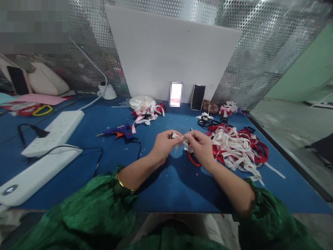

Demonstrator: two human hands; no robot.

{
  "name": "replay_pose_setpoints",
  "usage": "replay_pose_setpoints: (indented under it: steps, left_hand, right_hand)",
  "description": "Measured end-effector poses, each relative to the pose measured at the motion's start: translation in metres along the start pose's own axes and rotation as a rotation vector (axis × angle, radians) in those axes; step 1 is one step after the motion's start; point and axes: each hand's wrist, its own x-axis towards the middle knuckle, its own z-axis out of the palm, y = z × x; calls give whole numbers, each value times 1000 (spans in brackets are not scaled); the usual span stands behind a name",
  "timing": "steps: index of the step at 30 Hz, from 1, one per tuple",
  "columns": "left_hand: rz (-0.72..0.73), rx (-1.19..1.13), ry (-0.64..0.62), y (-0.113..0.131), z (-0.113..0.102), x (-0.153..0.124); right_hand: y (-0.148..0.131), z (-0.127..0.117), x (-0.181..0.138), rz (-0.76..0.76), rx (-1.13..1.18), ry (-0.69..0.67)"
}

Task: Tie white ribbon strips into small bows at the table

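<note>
My left hand [164, 144] and my right hand [201, 147] meet over the middle of the blue table [156, 187], both pinched on a small white ribbon piece [182, 140] held between them. A red loop [193, 160] shows under my right hand; whether the hand holds it I cannot tell. Just right of my right hand lies a pile of white and red ribbon strips [238, 146]. A blue glue gun [118, 132] rests on the table to the left of my left hand, with its black cord trailing toward me.
A heap of ribbon bows [147, 111] lies at the back, with black rings [208, 122] and more bows [228, 108] at the right. Two white power strips [53, 132] sit left. A phone [198, 97] leans on a white board [166, 52]. Scissors [41, 110] lie far left.
</note>
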Motion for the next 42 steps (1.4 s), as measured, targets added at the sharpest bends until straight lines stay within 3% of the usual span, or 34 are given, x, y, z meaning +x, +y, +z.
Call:
replay_pose_setpoints:
  steps: [5,8,13,23,30,34,42]
  left_hand:
    - [45,-152,1,2,3,-1]
    - [8,-184,-27,2,3,0]
    - [-40,-178,24,3,-2,4]
    - [38,-13,55,0,-5,4]
    - [1,-111,31,-2,-4,4]
    - [8,-120,11,0,-5,5]
    - [25,-71,89,-1,-3,5]
  right_hand:
    - [3,7,-1,278,495,-32]
    - [7,6,3,342,605,-38]
    - [11,0,8,187,438,81]
    - [5,-4,6,108,145,20]
    - [9,-4,7,194,291,-3]
    - [7,-4,6,128,208,38]
    - [-1,-5,5,6,34,2]
